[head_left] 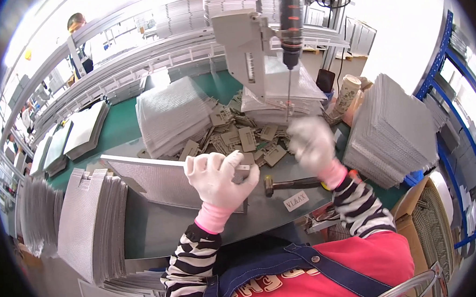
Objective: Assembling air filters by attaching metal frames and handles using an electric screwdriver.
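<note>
A: Position of the mesh panel (153, 177)?

B: Near the front edge of the bench (161, 233), long axis running left-right. Its right end lies under the left hand (220, 176), fingers closed on a small grey bracket (243, 171) at that end.

A: Right hand (313, 144)?

B: Blurred; finger state cannot be determined. It is below the hanging screwdriver (290, 27), whose bit points straight down. A hammer (293, 184) lies between the hands.
</note>
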`<action>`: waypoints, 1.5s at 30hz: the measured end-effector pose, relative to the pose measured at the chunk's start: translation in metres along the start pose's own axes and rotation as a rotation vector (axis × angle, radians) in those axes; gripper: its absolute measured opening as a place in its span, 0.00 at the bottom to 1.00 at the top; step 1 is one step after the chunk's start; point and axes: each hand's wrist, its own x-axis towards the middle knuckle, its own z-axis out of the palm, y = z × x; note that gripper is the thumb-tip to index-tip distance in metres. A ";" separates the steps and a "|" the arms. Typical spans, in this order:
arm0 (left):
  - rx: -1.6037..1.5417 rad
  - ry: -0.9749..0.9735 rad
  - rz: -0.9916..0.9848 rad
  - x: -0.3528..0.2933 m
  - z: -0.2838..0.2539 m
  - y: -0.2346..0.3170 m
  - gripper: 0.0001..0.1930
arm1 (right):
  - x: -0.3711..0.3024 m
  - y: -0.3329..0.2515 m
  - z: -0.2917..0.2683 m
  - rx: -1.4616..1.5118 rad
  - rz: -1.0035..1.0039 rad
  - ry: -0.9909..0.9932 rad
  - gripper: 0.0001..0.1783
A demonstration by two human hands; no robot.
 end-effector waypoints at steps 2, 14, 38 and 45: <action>-0.010 -0.012 -0.018 0.006 -0.001 -0.003 0.13 | 0.081 0.004 -0.024 0.187 0.255 0.254 0.31; -0.094 -0.065 -0.056 0.013 0.044 0.029 0.09 | 0.206 -0.061 -0.021 1.022 0.218 0.198 0.18; -0.068 -0.062 -0.047 0.010 0.023 0.028 0.08 | 0.220 -0.079 -0.009 1.125 0.160 0.032 0.21; -0.083 -0.056 -0.062 0.012 0.033 0.030 0.08 | 0.220 -0.096 -0.017 0.990 0.363 0.140 0.19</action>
